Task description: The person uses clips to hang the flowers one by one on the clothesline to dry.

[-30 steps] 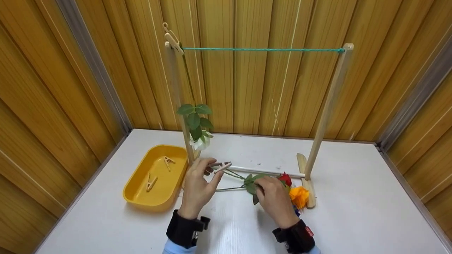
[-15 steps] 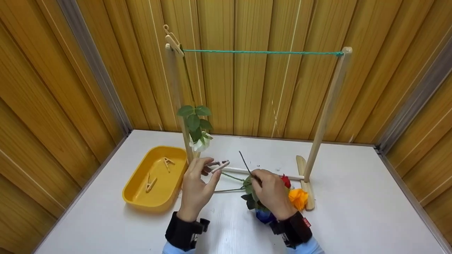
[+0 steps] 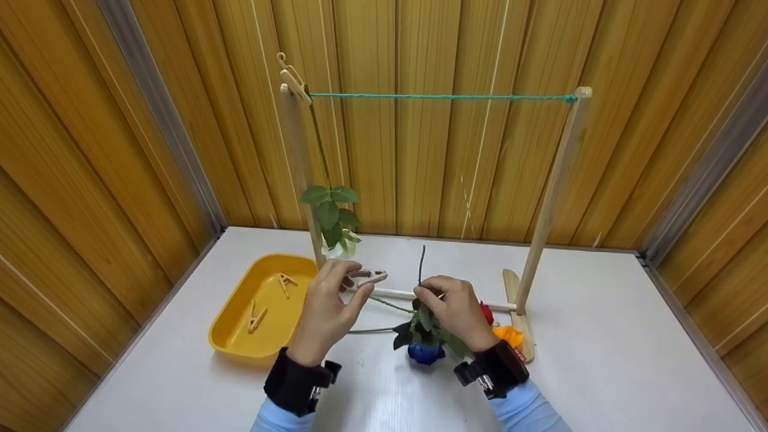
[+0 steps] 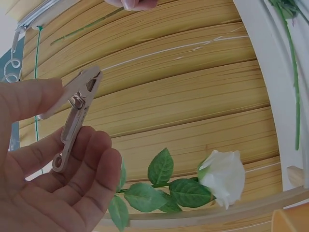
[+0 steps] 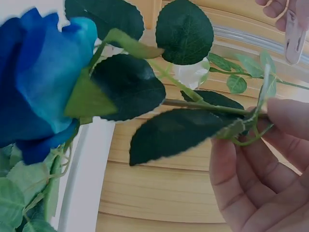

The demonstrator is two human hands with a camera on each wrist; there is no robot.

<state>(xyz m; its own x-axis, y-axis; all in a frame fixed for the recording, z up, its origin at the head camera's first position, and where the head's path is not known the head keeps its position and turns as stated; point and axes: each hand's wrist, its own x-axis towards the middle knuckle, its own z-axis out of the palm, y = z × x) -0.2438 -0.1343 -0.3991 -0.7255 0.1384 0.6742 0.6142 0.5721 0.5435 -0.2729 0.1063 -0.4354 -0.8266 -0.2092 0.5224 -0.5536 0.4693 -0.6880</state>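
Note:
My left hand (image 3: 327, 309) pinches a pale clothespin (image 4: 79, 104) between thumb and fingers, its tip pointing away from the palm. To its right, my right hand (image 3: 459, 309) grips the stem of a blue rose (image 3: 425, 354). That rose hangs head down, the bare stem end sticking up above my fingers; its leaves and bloom fill much of the right wrist view. Under and beside the right hand lie a red rose (image 3: 486, 313) and an orange flower (image 3: 509, 336), both partly hidden. A white rose (image 3: 341, 246) hangs upside down from another clothespin (image 3: 294, 83) at the cord's left end.
A green cord (image 3: 438, 95) runs between two wooden posts of a stand, the right post (image 3: 552, 204) resting on a flat foot. Left of the stand, a yellow tray (image 3: 225, 327) contains two clothespins (image 3: 257, 318). Corrugated wood-look walls surround the white table (image 3: 630, 336).
My right hand has picked up the blue rose, turned its stem upward and drawn it slightly left. The left hand keeps its clothespin and has shifted slightly left.

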